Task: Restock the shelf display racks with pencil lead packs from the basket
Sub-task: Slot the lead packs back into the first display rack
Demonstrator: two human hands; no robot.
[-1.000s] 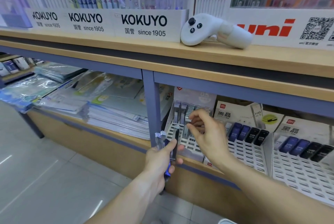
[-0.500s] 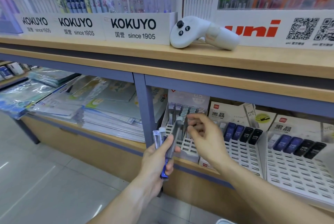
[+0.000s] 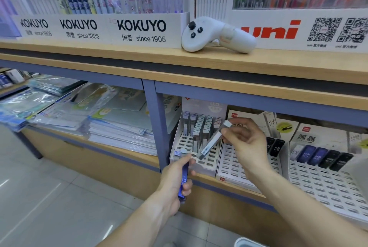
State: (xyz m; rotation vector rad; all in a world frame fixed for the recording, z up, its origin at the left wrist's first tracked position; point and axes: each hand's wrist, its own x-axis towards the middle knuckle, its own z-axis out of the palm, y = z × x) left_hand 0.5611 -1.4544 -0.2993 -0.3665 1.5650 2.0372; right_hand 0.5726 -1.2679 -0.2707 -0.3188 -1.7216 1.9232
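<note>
My left hand (image 3: 176, 179) grips a small bunch of lead packs (image 3: 183, 177), blue and clear, in front of the lower shelf's edge. My right hand (image 3: 247, 143) pinches one clear grey lead pack (image 3: 212, 143) by its upper end and holds it tilted over the left white slotted rack (image 3: 183, 145). That rack has several grey packs (image 3: 201, 127) standing at its back. Two wider white racks (image 3: 322, 185) to the right carry a few blue and black packs (image 3: 322, 157). A white rim at the bottom edge may be the basket (image 3: 249, 242).
A blue-grey shelf post (image 3: 153, 119) stands just left of the rack. Stacks of plastic-wrapped notebooks (image 3: 111, 123) fill the bay to the left. A white handheld controller (image 3: 217, 35) lies on the wooden upper shelf (image 3: 119, 57), before the pen displays.
My right hand has taken one clear pack from the bunch in my left hand and lifted it up and right over the left rack. My left hand has dropped slightly.
</note>
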